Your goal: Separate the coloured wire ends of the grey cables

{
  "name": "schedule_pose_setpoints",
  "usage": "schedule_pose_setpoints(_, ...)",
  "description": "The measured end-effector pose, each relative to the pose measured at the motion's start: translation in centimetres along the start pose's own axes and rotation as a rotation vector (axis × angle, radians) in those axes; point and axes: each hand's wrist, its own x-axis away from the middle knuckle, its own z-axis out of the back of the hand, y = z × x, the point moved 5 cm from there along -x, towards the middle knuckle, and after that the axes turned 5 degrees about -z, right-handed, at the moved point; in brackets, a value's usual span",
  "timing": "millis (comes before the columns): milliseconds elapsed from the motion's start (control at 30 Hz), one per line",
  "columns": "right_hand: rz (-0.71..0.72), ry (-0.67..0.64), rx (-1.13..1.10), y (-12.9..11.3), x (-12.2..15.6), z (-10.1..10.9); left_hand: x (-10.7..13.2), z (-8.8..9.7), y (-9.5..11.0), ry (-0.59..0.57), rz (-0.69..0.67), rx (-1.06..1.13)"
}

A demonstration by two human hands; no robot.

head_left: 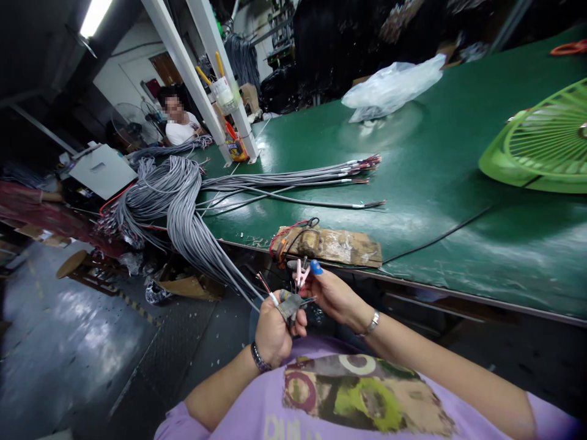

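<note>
My left hand (275, 333), a worn dark wrap around its fingers, is closed on the end of a grey cable (275, 299). Thin coloured wires (262, 282) fan out of that end, and others poke past the wrap. Close by, my right hand (334, 295), with a blue cover on the thumb, pinches a small pink two-armed piece (301, 273), like a clip or nippers; its exact kind is unclear. Just beyond both hands lies a worn wooden block (337, 245) at the table edge, with red and black leads at its left end.
A thick bundle of grey cables (183, 195) hangs over the green table (440, 146), bared ends pointing right. A green fan (541, 140) stands right, its cord crossing the table. Behind are a plastic bag (392, 88), white posts (220, 73) and a seated person (181, 125).
</note>
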Motion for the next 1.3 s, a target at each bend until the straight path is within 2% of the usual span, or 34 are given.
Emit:
schedule_pose_setpoints(200, -0.116, -0.055, -0.131, 0.4, -0.3, -0.6, -0.1, 0.1, -0.1, 0.006, 0.014, 0.014)
schedule_pose_setpoints(600, -0.052, 0.011, -0.151, 0.4, -0.9, -0.4, -0.2, 0.5, -0.6, 0.024, 0.013, -0.011)
schedule_pose_setpoints(867, -0.142, -0.109, -0.119, 0.3, 0.3, -0.7, 0.7, 0.7, -0.4, 0.022, -0.009, -0.025)
schedule_pose_setpoints(1100, -0.007, 0.01, 0.005, -0.2, 0.7, -0.2, 0.8, 0.3, 0.1, 0.06, -0.05, 0.002)
schedule_pose_setpoints(1233, 0.196, 0.156, 0.18, -1.1, 0.9, 0.3, 0.4, 0.2, 0.2, 0.074, -0.06, 0.005)
schedule_pose_setpoints(1300, 0.222, 0.173, 0.214, -1.1, 0.8, 0.4, 0.2, 0.1, 0.1, 0.073, -0.063, 0.0)
